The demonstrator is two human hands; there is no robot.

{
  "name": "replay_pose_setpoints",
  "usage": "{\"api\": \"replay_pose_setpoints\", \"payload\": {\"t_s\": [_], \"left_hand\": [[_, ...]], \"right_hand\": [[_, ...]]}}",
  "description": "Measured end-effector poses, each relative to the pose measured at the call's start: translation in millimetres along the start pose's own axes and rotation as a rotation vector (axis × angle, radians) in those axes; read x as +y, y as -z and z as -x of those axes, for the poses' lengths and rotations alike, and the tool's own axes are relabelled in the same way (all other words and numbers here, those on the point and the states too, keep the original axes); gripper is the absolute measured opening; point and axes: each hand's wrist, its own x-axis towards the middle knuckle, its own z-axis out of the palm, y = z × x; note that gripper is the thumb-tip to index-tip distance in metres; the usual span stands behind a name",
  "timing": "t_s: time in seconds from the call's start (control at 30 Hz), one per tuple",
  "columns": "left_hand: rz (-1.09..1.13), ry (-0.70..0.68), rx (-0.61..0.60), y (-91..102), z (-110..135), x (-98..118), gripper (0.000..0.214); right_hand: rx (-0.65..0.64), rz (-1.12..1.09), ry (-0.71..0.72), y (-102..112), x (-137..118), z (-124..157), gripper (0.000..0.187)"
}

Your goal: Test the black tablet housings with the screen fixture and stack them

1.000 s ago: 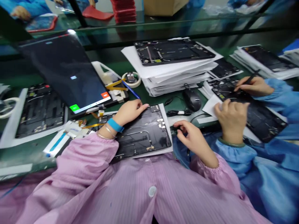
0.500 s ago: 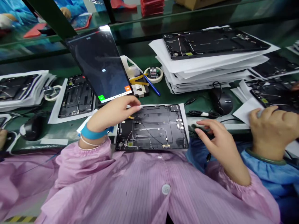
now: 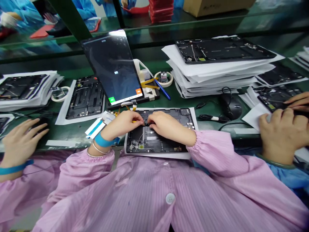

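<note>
A black tablet housing (image 3: 159, 145) lies open-side up on a white sheet in front of me, with thin cables and small parts inside. My left hand (image 3: 125, 124), with a blue wrist strap, pinches near the housing's upper left, where a bit of orange flat cable shows at the fingertips. From the right, my right hand (image 3: 166, 125) reaches across the housing, its fingers closed close to the left fingertips. What either pinch holds is hidden. Beside my left wrist lies a small board with white and blue strips (image 3: 100, 125). Behind it leans a lit tablet screen (image 3: 113, 67).
A tall stack of white sheets (image 3: 193, 77) carries another housing at the back right. Nearby are a black mouse (image 3: 230, 108), a coiled cable (image 3: 212, 118), a tape roll (image 3: 169, 82) and a blue pen (image 3: 163, 90). Co-workers' hands (image 3: 23, 140) are at both sides.
My right hand has moved left from beside the housing to its upper left, meeting my left hand. The view has shifted slightly. A co-worker's hand at the left has come further into view.
</note>
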Motion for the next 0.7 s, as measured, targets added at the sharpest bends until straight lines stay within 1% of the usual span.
{"api": "replay_pose_setpoints", "payload": {"t_s": [0.1, 0.17, 0.23, 0.33, 0.43, 0.57, 0.7], "left_hand": [[0.09, 0.016, -0.023, -2.2, 1.7, -9.7, 0.023], [0.109, 0.01, -0.034, -4.6, 2.3, -16.4, 0.023], [0.111, -0.004, -0.019, -7.7, 2.3, -21.0, 0.021], [0.126, 0.008, 0.021, -12.9, 1.6, -22.2, 0.02], [0.116, 0.018, 0.058, -17.0, 0.8, -19.7, 0.016], [0.11, -0.004, 0.096, -20.3, 0.3, -18.9, 0.014], [0.137, 0.011, 0.098, -21.9, 0.0, -21.2, 0.014]], "right_hand": [[0.023, -0.069, -0.05, -9.9, 2.6, -9.5, 0.009], [0.022, -0.144, -0.068, -13.8, 5.5, -11.3, 0.012], [0.034, -0.195, -0.063, -16.1, 8.8, -11.6, 0.014], [0.044, -0.262, -0.026, -18.0, 12.8, -10.4, 0.017], [0.043, -0.323, -0.034, -19.4, 13.7, -8.1, 0.015], [0.058, -0.258, -0.076, -20.6, 12.9, -6.8, 0.015], [0.043, -0.207, -0.084, -19.7, 12.9, -7.9, 0.015]]}}
